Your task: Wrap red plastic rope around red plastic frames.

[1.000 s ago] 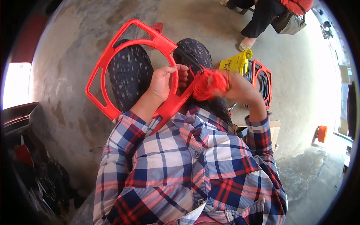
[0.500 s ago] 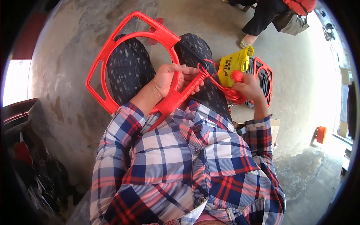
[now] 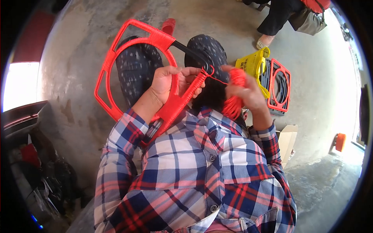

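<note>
A black frame (image 3: 187,51) with a round centre opening lies across my lap, most of it wrapped in red cord (image 3: 164,37); one upper-right bar is bare black. My left hand (image 3: 171,83) reaches through the frame, its fingers closed round the wrapped lower-right bar near the corner. My right hand (image 3: 250,93), slightly blurred, grips a bundle of red cord (image 3: 232,106) to the right of that corner. A single strand runs from the bundle to a small loop at the corner.
A yellow bag (image 3: 252,64) stands on the floor to the right, beside a stack of black and red frames (image 3: 280,83). A cardboard flap (image 3: 286,141) is near my right elbow. Another person's foot (image 3: 265,40) shows at the upper right. Dark clutter (image 3: 50,174) lies at lower left.
My right hand has moved left, nearer the corner, bringing the cord bundle up. The loose loops by the corner have tightened into a small loop. The bare black bar now shows more plainly.
</note>
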The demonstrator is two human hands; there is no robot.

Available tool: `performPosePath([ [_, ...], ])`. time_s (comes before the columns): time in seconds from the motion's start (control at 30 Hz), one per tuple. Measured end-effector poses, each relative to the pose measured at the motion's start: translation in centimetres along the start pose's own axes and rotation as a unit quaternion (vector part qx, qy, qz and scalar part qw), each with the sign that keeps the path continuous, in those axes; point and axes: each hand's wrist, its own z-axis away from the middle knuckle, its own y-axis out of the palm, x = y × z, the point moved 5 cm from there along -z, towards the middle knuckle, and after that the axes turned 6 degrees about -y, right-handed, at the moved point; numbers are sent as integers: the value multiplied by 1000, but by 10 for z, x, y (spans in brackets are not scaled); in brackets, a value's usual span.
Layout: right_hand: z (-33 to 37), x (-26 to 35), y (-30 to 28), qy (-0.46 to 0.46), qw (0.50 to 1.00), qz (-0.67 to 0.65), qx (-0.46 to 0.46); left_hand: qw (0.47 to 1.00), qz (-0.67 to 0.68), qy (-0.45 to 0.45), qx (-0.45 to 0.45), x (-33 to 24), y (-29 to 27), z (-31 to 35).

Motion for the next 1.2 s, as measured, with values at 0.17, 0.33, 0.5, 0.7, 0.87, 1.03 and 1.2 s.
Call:
performPosePath([
  [0.17, -9, -17, 12, 59, 995, 69, 43, 1000, 13, 18, 3, -1, 4, 2],
  [0.33, 12, -6, 11, -91, 941, 325, 26, 999, 19, 35, 6, -3, -4, 3],
  [0.5, 18, -1, 31, -181, 901, 389, 63, 999, 11, 37, 36, -3, -6, 2],
  [0.7, 17, -13, 0, -161, 937, 310, 32, 998, -2, 58, 2, -9, -2, 2],
  [0.87, 22, -63, -104, 77, 964, -38, -250, 997, 20, 67, -23, -9, -2, 8],
  [1.03, 51, -102, -181, 62, 901, -290, -318, 998, 40, 52, -11, -10, -1, 5],
  [1.2, -14, -13, -103, -20, 968, 60, -245, 997, -38, 34, -54, -8, -9, 3],
])
